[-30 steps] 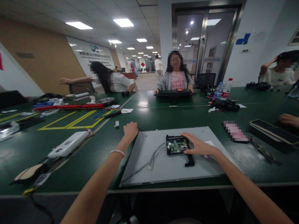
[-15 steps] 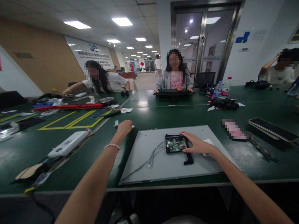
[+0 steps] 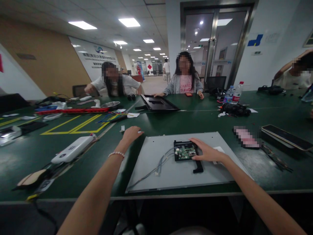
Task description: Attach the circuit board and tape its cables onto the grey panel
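A grey metal panel [image 3: 151, 163] lies flat before me on the green table. On it rests a black plastic bracket [image 3: 198, 167] carrying a green circuit board [image 3: 184, 152]. My right hand [image 3: 207, 151] grips the bracket's right side, fingers at its upper edge and thumb lower down by the board. Thin grey cables [image 3: 158, 164] run from the board's left side towards the panel's lower left corner. Beyond the panel's upper left corner, my left hand [image 3: 132, 134] is closed with its fingers curled under; a small white bit shows at the fingertips, too small to name.
Across the table, a person holds a tilted black panel [image 3: 160, 103]. A white power bank-like box [image 3: 73, 149] lies left, near yellow tape lines [image 3: 70, 131]. Phones [image 3: 286, 136], folded glasses [image 3: 276, 156] and plastic bottles [image 3: 236, 93] are on the right.
The person opposite has shifted the black panel to the left and tilted it. The person at the left has turned and drawn an arm back. Both my hands stay in place.
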`<state>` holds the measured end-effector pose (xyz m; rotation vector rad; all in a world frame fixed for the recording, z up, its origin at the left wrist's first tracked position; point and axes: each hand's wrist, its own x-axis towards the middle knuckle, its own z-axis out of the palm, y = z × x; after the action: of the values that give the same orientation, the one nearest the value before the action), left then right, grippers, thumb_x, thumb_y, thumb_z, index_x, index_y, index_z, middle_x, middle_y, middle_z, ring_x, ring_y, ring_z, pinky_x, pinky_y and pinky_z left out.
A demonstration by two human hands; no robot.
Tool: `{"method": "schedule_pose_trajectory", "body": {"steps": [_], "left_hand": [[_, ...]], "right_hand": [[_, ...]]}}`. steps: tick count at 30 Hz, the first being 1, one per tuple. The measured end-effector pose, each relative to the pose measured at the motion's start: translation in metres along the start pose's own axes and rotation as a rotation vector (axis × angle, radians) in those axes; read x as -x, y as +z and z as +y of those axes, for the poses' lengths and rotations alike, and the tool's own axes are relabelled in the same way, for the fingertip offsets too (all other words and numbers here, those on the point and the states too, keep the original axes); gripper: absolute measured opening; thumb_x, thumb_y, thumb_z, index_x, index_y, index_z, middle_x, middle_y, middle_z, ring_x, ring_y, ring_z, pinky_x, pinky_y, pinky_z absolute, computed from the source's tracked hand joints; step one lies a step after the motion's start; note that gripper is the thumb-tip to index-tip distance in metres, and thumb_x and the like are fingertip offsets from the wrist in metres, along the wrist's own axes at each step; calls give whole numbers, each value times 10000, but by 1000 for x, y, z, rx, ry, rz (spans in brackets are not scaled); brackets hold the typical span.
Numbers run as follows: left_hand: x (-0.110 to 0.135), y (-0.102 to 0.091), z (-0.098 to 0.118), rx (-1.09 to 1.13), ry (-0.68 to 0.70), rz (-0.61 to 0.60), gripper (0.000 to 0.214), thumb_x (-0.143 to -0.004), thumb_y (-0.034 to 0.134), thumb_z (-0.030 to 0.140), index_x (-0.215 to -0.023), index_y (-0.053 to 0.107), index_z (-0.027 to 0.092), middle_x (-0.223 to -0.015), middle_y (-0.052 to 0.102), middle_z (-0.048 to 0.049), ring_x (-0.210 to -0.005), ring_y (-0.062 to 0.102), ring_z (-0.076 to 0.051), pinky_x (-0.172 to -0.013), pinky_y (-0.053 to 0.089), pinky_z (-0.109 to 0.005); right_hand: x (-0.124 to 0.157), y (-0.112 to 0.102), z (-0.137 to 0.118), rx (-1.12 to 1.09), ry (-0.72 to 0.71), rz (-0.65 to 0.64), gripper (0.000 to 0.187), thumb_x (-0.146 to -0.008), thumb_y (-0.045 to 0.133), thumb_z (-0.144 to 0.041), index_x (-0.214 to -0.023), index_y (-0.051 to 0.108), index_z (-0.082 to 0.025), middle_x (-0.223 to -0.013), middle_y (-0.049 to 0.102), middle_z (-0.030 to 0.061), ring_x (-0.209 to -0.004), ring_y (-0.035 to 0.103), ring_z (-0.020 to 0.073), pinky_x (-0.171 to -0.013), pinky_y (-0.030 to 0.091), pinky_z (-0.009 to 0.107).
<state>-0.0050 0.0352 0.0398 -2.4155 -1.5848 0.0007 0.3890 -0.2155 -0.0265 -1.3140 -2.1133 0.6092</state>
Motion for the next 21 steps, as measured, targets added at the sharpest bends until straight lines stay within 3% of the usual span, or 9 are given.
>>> {"method": "schedule_pose_trajectory", "body": {"steps": [5, 12, 18, 21], "left_hand": [[-3, 6, 2, -14, -36, -10, 319, -852, 410, 238, -923, 712, 165, -1014, 687, -136, -984, 631, -256, -845, 475, -313], [-2, 7, 2, -14, -42, 27, 363, -856, 438, 371, -933, 717, 153, -1004, 686, -150, -980, 632, -287, -829, 493, -339], [-2, 1, 5, -15, -86, 36, 298, -808, 438, 153, -890, 725, 143, -966, 695, -169, -935, 654, -275, -791, 502, -329], [0, -4, 15, 3, -63, 60, 319, -820, 418, 135, -901, 727, 126, -948, 697, -171, -925, 654, -285, -790, 503, -351]], "right_hand": [[-1, 2, 0, -1, -12, 12, 892, -769, 659, -526, -1490, 206, -261, -1547, 212, 94, -1410, 222, 268, -1153, 209, 463], [-2, 4, 2, -9, -8, 4, 902, -766, 655, -544, -1493, 194, -275, -1547, 213, 92, -1406, 232, 276, -1147, 223, 472], [-3, 4, 3, 13, -18, 3, 895, -778, 646, -540, -1494, 188, -260, -1547, 207, 104, -1406, 234, 268, -1146, 226, 472], [-1, 3, 1, 12, -20, 10, 889, -777, 651, -532, -1494, 194, -269, -1549, 205, 97, -1405, 237, 271, -1146, 225, 473]]}}
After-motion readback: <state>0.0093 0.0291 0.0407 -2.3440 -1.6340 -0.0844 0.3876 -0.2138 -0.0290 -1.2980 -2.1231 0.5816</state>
